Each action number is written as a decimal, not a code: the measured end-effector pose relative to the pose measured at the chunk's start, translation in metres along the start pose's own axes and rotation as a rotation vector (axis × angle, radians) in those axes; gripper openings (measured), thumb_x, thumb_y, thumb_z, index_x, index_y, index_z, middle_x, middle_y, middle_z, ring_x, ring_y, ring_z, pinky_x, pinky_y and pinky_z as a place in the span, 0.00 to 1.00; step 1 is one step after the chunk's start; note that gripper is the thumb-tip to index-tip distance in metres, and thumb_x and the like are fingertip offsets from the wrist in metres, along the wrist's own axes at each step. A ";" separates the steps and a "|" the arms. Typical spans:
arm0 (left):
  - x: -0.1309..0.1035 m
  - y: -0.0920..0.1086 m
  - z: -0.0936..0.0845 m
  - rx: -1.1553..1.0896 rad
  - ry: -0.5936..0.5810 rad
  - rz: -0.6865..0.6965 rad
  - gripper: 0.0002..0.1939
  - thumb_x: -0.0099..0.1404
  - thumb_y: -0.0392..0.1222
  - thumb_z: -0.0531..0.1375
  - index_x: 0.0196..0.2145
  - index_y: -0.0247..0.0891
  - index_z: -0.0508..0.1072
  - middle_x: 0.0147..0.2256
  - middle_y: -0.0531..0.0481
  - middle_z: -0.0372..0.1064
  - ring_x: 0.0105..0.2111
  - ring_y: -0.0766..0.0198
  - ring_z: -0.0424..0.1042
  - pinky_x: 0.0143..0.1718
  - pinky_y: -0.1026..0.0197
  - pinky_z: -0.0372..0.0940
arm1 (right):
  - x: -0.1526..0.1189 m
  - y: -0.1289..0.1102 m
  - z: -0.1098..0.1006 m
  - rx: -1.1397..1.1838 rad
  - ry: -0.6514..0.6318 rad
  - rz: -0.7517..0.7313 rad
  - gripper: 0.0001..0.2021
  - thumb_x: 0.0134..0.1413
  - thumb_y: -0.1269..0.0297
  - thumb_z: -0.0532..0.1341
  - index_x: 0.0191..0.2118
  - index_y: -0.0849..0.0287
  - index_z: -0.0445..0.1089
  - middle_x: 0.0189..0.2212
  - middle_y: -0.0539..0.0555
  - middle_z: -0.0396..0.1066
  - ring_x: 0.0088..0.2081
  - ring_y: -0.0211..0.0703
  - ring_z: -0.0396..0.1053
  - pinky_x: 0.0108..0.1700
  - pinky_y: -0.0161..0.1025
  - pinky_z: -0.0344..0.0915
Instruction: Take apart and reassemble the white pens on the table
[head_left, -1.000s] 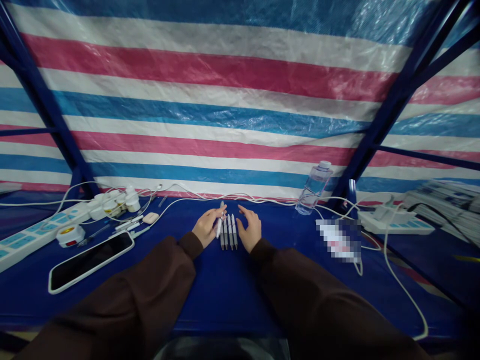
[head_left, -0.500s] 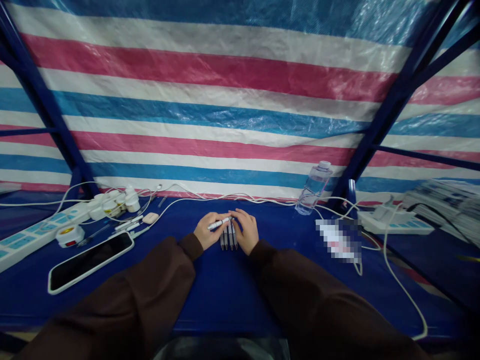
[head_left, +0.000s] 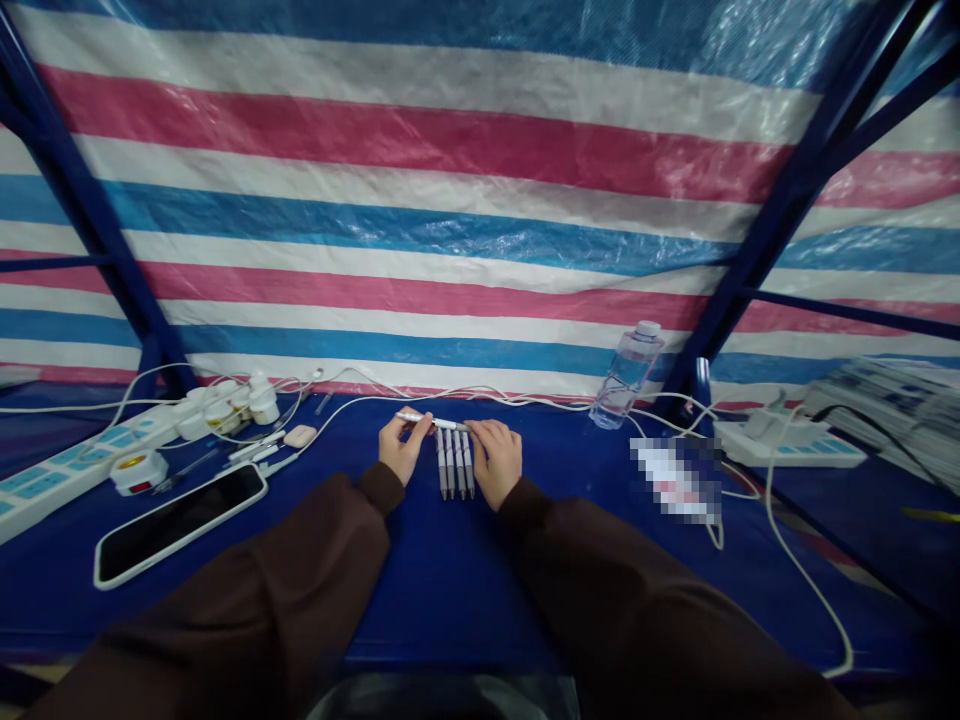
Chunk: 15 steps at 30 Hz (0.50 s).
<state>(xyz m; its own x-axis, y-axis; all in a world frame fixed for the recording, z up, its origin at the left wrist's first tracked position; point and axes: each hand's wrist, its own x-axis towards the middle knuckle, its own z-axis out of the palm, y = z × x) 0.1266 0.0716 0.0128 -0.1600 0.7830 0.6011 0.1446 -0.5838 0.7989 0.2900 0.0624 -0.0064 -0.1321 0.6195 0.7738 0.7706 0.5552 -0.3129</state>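
A white pen (head_left: 444, 424) lies crosswise between my two hands, over the top ends of a row of pens. My left hand (head_left: 401, 446) pinches its left part between thumb and fingers. At the other end, my right hand (head_left: 496, 458) has its fingers closed on the pen's grey tip. Below the held pen, several white-and-grey pens (head_left: 455, 468) lie side by side on the blue table (head_left: 457, 590), grey tips towards me.
On the left lie a phone (head_left: 180, 525), an earbud case (head_left: 300, 436), a power strip (head_left: 82, 465) and white plugs. A clear bottle (head_left: 627, 375) stands back right, near another power strip (head_left: 791, 443) and stacked papers (head_left: 892, 410). White cables run along the back.
The held pen has turned from slanted to nearly level and moved slightly away from me. My left hand has shifted left, and more of the row of pens shows.
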 end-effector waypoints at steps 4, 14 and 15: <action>0.002 0.000 0.001 0.053 -0.003 -0.076 0.17 0.57 0.49 0.57 0.17 0.36 0.67 0.19 0.53 0.65 0.24 0.66 0.66 0.32 0.63 0.60 | -0.001 0.003 0.001 -0.008 0.009 0.022 0.15 0.57 0.73 0.48 0.45 0.56 0.66 0.41 0.54 0.70 0.47 0.43 0.61 0.45 0.41 0.50; 0.008 -0.009 0.001 -0.175 0.015 -0.319 0.21 0.55 0.50 0.56 0.11 0.38 0.61 0.12 0.53 0.63 0.18 0.66 0.65 0.31 0.61 0.60 | 0.001 -0.006 -0.003 0.038 -0.019 0.079 0.09 0.55 0.62 0.55 0.40 0.57 0.67 0.37 0.53 0.69 0.42 0.43 0.63 0.43 0.40 0.51; 0.009 -0.010 0.001 -0.188 0.009 -0.330 0.21 0.56 0.50 0.56 0.11 0.38 0.61 0.12 0.53 0.63 0.18 0.67 0.64 0.31 0.61 0.60 | 0.002 -0.008 -0.005 0.038 -0.034 0.074 0.10 0.55 0.60 0.55 0.41 0.57 0.66 0.37 0.53 0.69 0.41 0.43 0.63 0.43 0.40 0.51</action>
<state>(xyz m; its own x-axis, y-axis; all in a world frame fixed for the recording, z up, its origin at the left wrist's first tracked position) 0.1244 0.0843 0.0098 -0.1765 0.9340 0.3105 -0.0978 -0.3305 0.9387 0.2865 0.0564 -0.0002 -0.0976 0.6779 0.7286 0.7552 0.5273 -0.3894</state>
